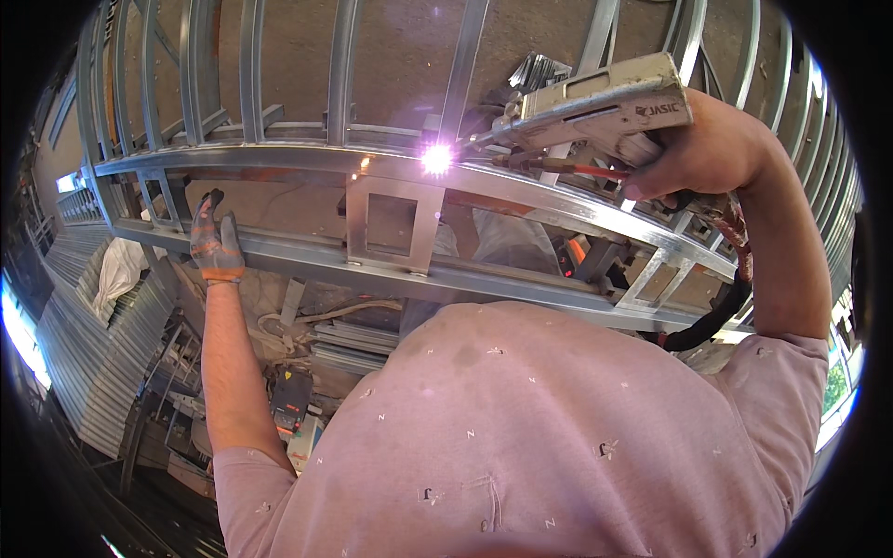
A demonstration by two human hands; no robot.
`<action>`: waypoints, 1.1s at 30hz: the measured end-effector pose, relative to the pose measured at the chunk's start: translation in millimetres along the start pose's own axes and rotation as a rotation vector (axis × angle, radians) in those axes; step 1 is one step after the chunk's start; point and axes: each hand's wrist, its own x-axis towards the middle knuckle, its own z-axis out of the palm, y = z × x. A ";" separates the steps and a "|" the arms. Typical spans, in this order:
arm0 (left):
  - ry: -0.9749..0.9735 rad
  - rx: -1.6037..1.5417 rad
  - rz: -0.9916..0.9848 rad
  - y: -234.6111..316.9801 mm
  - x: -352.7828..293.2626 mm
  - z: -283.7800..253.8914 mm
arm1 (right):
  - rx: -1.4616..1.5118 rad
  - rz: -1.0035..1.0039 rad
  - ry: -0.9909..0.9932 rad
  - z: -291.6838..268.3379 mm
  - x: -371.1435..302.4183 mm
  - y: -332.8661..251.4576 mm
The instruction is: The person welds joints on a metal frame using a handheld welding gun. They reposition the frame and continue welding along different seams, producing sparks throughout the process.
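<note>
My right hand (721, 144), bare, is closed round the grip of a pale, scuffed handheld welding gun (595, 104). The gun points left, and a dazzling white-violet weld spot (436, 159) glows by its nozzle, hiding the exact contact. That glow lies on the upper rail (558, 200) of a galvanized steel frame, near the top of a square metal insert (356, 223). My left hand (216, 244), in a grey-and-orange glove, lies across the lower rail (288, 259) with its fingers stretched out and the thumb apart. It grips nothing.
Several steel bars (251, 70) run away from the upper rail. A dark cable (712, 321) hangs from the gun on the right. Corrugated sheets (112, 344) lie at left, near a black-and-orange device (291, 398). Stacked metal strips (353, 339) lie below the frame.
</note>
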 end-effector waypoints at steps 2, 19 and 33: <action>-0.002 0.020 0.024 -2.0 0.6 1.2 | 0.011 -0.023 0.000 -0.7 -1.5 2.8; -0.002 0.038 0.068 -7.9 0.5 1.7 | 0.012 -0.018 -0.034 -3.2 -5.0 -2.9; -0.048 0.071 -0.021 -4.2 1.1 -3.0 | 0.008 0.120 0.071 -25.0 -73.5 70.6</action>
